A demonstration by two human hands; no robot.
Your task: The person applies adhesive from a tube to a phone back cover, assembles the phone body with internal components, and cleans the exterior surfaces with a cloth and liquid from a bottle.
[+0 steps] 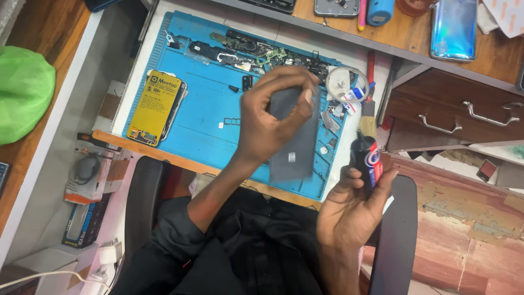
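- Head view: left hand [267,123] pinches a dark flat panel [295,145] by its upper edge, fingers pressed on its face, thumb behind; the panel hangs above the blue work mat [202,109].
- Right hand [349,210] curls its fingers round a small black bottle [367,158], raised just beside the panel's right edge.
- Loose phone parts [251,49] lie beyond the fingertips (disassembly looks well along, reassembly not begun).
- Open mat lies left of the left-hand fingers, towards the yellow battery [155,106]; the desk edge runs below both wrists.

Even, bright indoor light from above; soft shadows only. Glare streaks the glossy phone back [453,27] at upper right. The left hand [273,120] and its dark panel [297,147] show motion blur; frame edges bend slightly.
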